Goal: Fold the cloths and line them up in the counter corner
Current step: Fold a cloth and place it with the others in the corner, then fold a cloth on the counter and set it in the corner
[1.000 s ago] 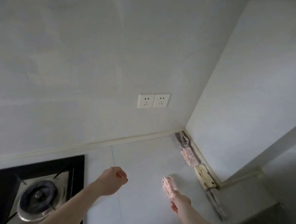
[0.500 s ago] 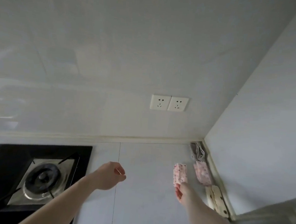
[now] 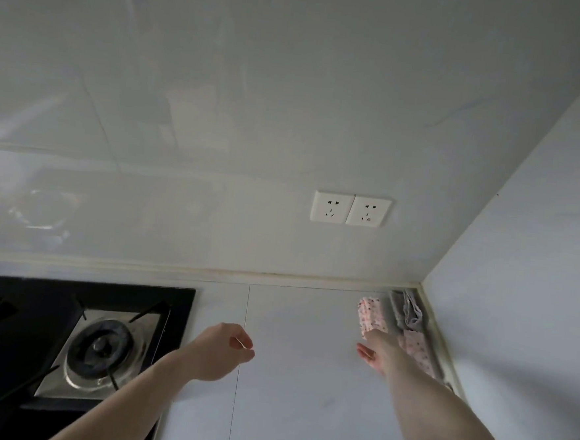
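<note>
Compared with half a second ago, the right hand (image 3: 380, 351), fingers pinching the folded pink cloth (image 3: 370, 315), has carried it nearer the grey cloth (image 3: 409, 312) in the corner, while the left hand (image 3: 223, 351) stays loosely curled and holds nothing.

Folded pink dotted cloth (image 3: 370, 315) beside grey cloth (image 3: 409, 310), counter corner
</note>
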`<state>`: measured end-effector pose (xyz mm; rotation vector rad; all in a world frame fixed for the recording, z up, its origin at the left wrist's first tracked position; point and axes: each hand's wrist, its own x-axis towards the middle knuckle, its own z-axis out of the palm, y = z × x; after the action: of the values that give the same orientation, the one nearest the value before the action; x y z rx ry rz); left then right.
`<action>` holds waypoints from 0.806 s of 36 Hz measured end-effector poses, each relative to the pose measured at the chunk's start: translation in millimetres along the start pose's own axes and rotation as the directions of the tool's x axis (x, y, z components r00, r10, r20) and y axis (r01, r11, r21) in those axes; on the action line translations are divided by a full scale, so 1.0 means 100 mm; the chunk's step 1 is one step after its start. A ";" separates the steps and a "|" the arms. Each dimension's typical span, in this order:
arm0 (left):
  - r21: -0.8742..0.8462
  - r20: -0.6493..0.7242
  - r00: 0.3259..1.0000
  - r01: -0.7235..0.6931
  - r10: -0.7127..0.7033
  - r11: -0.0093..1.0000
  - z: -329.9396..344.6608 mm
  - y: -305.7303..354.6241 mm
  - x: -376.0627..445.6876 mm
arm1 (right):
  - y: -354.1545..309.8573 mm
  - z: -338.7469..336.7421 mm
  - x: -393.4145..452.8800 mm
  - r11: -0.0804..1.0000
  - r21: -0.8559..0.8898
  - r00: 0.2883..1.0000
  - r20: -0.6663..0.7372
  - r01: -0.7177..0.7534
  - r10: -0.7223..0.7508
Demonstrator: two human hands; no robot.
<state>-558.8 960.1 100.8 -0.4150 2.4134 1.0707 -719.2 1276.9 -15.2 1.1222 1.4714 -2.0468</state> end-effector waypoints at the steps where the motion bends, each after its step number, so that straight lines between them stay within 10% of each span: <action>1: -0.011 0.000 1.000 0.006 -0.006 1.000 -0.01 -0.02 -0.01 | -0.01 0.02 -0.02 1.000 -0.027 1.000 -0.007 0.014 -0.014; 7: -0.048 -0.028 0.999 0.033 -0.034 0.998 -0.16 -0.15 -0.15 | 0.24 0.14 0.06 0.921 -0.384 0.987 -0.109 0.069 -0.120; 12: -0.095 -0.048 0.994 0.088 -0.093 0.992 -0.32 -0.45 -0.38 | 0.66 0.44 -0.13 0.568 -0.805 0.963 0.017 0.174 -0.270; 18: -0.140 -0.155 0.975 0.138 -0.159 0.980 -0.58 -1.00 -0.86 | 1.23 1.20 -0.98 0.350 -0.848 0.917 0.379 0.397 -0.122; 29: -0.231 -0.457 0.835 0.222 -0.307 0.947 -1.08 -2.43 -2.50 | 2.54 2.57 -2.83 0.169 -0.613 0.624 0.781 0.772 -0.015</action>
<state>-270.0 741.4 146.3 -1.1740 2.5792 1.1493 -468.1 905.7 84.5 -0.5794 2.1862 -1.0096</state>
